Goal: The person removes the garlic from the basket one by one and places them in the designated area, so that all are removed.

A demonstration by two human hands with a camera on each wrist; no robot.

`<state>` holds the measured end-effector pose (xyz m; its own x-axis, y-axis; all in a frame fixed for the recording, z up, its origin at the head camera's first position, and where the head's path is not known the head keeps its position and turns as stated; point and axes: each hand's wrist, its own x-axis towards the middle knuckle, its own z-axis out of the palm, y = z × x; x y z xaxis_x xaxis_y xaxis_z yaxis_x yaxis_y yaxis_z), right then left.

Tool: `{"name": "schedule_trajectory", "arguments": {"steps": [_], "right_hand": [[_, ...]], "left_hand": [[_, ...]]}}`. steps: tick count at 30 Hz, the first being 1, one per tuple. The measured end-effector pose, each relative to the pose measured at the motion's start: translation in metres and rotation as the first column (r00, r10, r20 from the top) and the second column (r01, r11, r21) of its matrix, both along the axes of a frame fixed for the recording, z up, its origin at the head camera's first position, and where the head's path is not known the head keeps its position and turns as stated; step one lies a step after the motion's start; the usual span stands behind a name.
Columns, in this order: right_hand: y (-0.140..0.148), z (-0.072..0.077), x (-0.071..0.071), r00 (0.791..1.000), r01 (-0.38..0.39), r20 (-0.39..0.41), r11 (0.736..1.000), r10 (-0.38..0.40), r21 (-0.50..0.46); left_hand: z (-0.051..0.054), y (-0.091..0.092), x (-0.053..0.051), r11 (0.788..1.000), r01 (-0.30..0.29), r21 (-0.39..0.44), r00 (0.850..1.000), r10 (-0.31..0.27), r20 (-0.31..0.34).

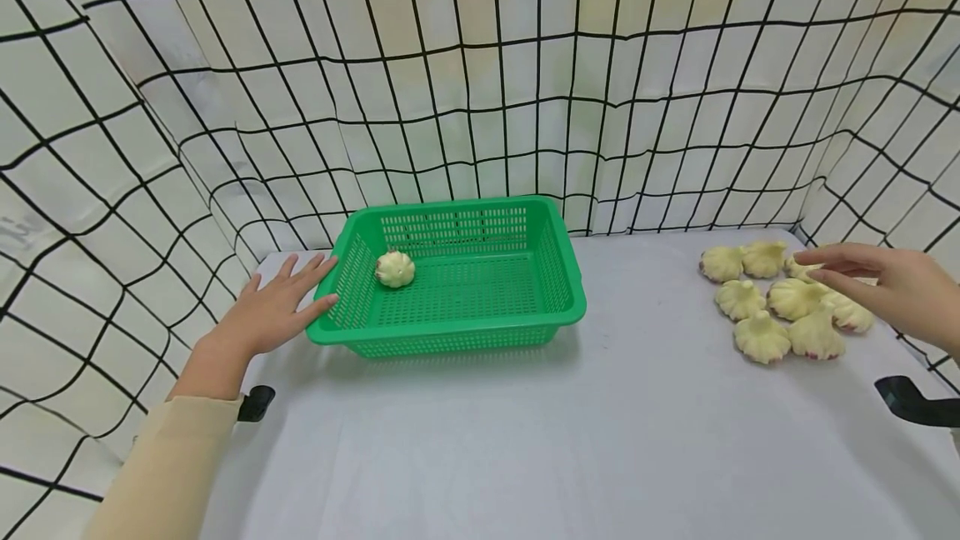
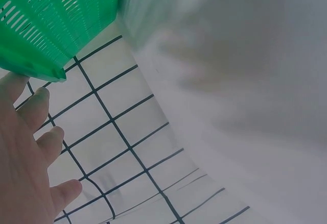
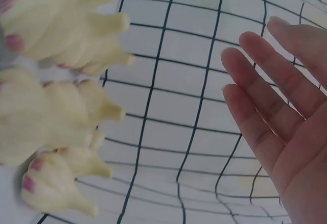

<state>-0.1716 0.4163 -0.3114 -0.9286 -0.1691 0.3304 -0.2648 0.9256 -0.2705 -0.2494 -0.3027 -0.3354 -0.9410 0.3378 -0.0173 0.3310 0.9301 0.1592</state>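
Note:
One garlic bulb (image 1: pixel 394 269) lies inside a green plastic basket (image 1: pixel 450 333), toward its left end. My left hand (image 1: pixel 273 311) rests on the basket's left rim with its fingers spread; in the left wrist view the fingertips meet the underside of the green rim (image 2: pixel 38 71). At the right, several garlic bulbs (image 1: pixel 762 337) sit in a cluster on the white surface. Above the back right of that cluster hovers my right hand (image 1: pixel 888 277), holding nothing. The right wrist view shows its fingers extended, apart from the garlic bulbs (image 3: pixel 56 183).
A white cloth-covered table (image 1: pixel 540 440) lies under everything. Black netting (image 1: pixel 495 98) over white walls encloses the back and both sides, close beyond the basket and the garlic. Black wrist devices (image 1: pixel 257 403) are seen near both forearms.

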Motion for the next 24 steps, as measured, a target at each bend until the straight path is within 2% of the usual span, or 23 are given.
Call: {"name": "schedule_trajectory", "arguments": {"steps": [4,10,13,17,24], "right_hand": [[-0.015,0.009,-0.005,0.999,-0.009,0.045,0.999,0.011,-0.040],[-0.036,0.022,-0.020,0.997,-0.059,0.044,0.996,0.062,-0.061],[-0.049,0.028,-0.029,0.994,-0.082,0.062,0.991,0.089,-0.108],[-0.068,0.035,-0.041,0.987,-0.121,0.083,0.977,0.137,-0.174],[-0.107,0.037,-0.069,0.976,-0.195,0.061,0.961,0.210,-0.196]], "left_hand": [[-0.001,-0.001,-0.001,1.000,0.001,0.001,1.000,-0.001,0.001],[0.000,-0.003,0.001,1.000,-0.004,0.002,1.000,0.004,0.000],[0.002,-0.002,0.003,1.000,-0.009,0.004,1.000,0.009,0.000],[0.004,-0.001,0.005,1.000,-0.017,0.006,1.000,0.017,0.003],[0.003,0.001,0.004,1.000,-0.011,0.000,1.000,0.011,0.006]]}}
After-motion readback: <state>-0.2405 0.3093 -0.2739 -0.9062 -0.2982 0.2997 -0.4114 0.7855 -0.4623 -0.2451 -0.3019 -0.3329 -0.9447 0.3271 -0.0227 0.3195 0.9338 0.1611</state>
